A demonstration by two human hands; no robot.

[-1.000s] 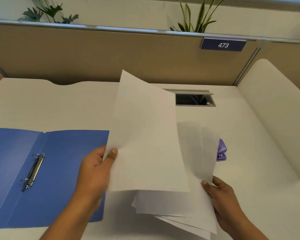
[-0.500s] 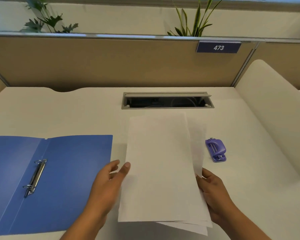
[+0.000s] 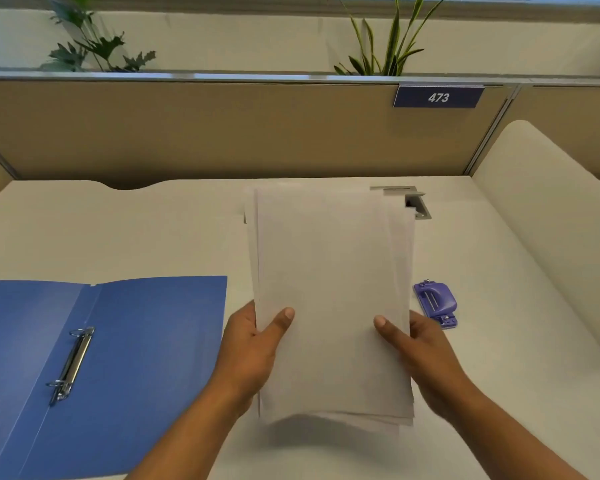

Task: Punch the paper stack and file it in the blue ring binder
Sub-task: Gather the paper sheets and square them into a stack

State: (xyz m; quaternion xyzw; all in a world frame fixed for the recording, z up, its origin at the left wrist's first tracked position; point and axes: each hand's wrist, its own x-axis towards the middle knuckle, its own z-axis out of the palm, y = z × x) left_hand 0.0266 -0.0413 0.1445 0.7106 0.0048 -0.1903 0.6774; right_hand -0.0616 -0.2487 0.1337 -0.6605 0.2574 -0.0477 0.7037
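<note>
Head view: the paper stack (image 3: 329,299) is up off the table (image 3: 153,230), pinched at both long edges; left hand (image 3: 253,344) and right hand (image 3: 420,348) clamp it, thumbs on top, other fingers hidden beneath. Blue ring binder (image 3: 146,358) lies open to the left; purple hole punch (image 3: 435,303) sits just right of the sheets.

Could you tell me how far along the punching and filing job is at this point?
Done: the binder lies open on the desk. In hand: the left hand and right hand hold the paper stack by its sides, above the desk. Left: punching with the purple punch, then filing on the rings.
</note>
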